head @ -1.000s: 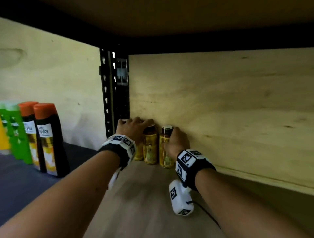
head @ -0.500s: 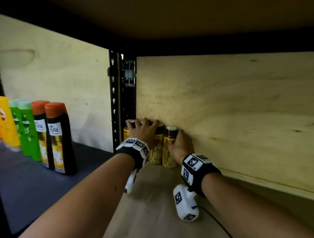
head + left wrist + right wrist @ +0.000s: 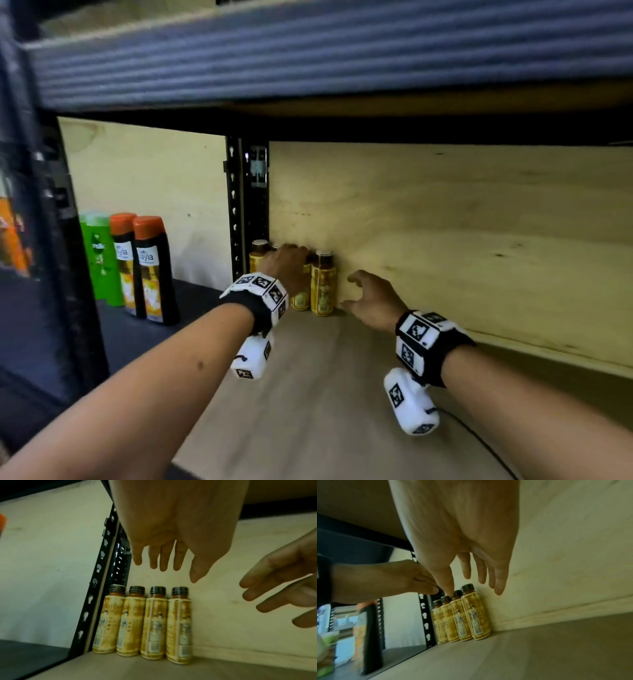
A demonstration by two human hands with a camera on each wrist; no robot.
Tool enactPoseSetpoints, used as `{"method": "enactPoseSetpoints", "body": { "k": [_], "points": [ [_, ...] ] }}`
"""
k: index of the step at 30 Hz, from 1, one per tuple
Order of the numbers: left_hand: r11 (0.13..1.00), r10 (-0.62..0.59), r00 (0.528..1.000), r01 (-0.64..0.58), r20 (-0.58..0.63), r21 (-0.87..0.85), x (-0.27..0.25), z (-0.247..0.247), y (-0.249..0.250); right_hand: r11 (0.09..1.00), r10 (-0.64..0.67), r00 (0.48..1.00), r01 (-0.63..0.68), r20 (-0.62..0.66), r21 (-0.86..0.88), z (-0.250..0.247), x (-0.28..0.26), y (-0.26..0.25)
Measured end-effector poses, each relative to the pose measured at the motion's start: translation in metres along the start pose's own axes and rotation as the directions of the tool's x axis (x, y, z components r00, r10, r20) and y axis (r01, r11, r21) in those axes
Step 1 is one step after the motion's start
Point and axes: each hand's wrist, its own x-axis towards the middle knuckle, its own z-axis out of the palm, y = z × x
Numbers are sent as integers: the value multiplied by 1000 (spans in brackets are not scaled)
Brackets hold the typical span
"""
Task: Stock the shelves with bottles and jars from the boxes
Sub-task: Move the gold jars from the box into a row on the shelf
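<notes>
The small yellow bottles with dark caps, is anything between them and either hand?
Nothing visible. The four small yellow bottles with dark caps stand at the plywood back panel; the left hand and right hand are open, touching none.

Black perforated upright post point(image 3: 239, 205) in corner; plywood back panel point(image 3: 445, 212) behind; wrist cable point(image 3: 479, 442) trailing.

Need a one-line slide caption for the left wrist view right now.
Left hand open above four yellow bottles lined against the plywood back panel.
</notes>
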Motion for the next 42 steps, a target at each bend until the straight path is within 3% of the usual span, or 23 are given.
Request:
{"method": "enactPoseSetpoints", "body": {
  "k": [4, 8, 13, 16, 18, 20, 24, 26, 28, 30, 31, 32, 34, 36, 38, 40, 42],
  "points": [
    [998, 40, 994, -36, 100, -49, -70, -15, 42, 981, -2, 989, 31, 148, -192, -30, -83, 6],
    [975, 183, 966, -154, 185, -161, -145, -27, 87, 981, 26, 972, 20, 233, -192, -52, -169, 10],
    [920, 345, 884, -251, 315, -301, -264, -18, 156, 997, 77, 907, -62, 414, -50, -47, -300, 38],
    [879, 424, 787, -238, 448, -413, -319, 4, 185, 991, 124, 875, -136, 468, -8, -31, -356, 67],
    [860, 457, 732, -217, 506, -463, -348, 32, 199, 981, 174, 864, -196, 472, -2, -13, -385, 90],
    [861, 435, 708, -144, 557, -489, -374, 69, 209, 961, 247, 849, -277, 466, -5, 11, -411, 114],
    [863, 211, 676, 210, 706, -459, -419, 160, 217, 877, 449, 772, -478, 451, -54, 67, -445, 171],
    [788, 61, 577, 473, 814, -394, -445, 210, 212, 805, 544, 710, -592, 447, -38, 98, -461, 205],
    [694, -56, 435, 664, 899, -278, -475, 254, 201, 667, 652, 608, -744, 452, 39, 129, -480, 236],
    [646, -115, 330, 741, 937, -182, -505, 286, 191, 495, 735, 485, -861, 474, 114, 156, -501, 257],
    [632, -137, 308, 759, 941, -156, -517, 299, 185, 421, 760, 428, -898, 489, 130, 168, -509, 266],
    [644, -148, 291, 753, 945, -131, -529, 308, 183, 358, 778, 376, -923, 504, 137, 181, -517, 272],
    [702, -127, 202, 710, 971, -56, -547, 329, 182, 256, 803, 299, -954, 515, 155, 204, -527, 280],
    [757, -126, 115, 653, 985, 20, -557, 337, 185, 141, 808, 246, -963, 536, 229, 223, -532, 282],
    [753, -138, 65, 655, 988, 63, -557, 332, 191, 34, 799, 226, -942, 557, 335, 241, -532, 284],
    [759, -117, 48, 649, 992, 58, -553, 331, 195, -44, 791, 219, -911, 572, 410, 255, -529, 286],
    [704, -101, 43, 710, 994, 41, -549, 333, 197, -82, 772, 214, -900, 598, 428, 265, -526, 290]
  ]
}}
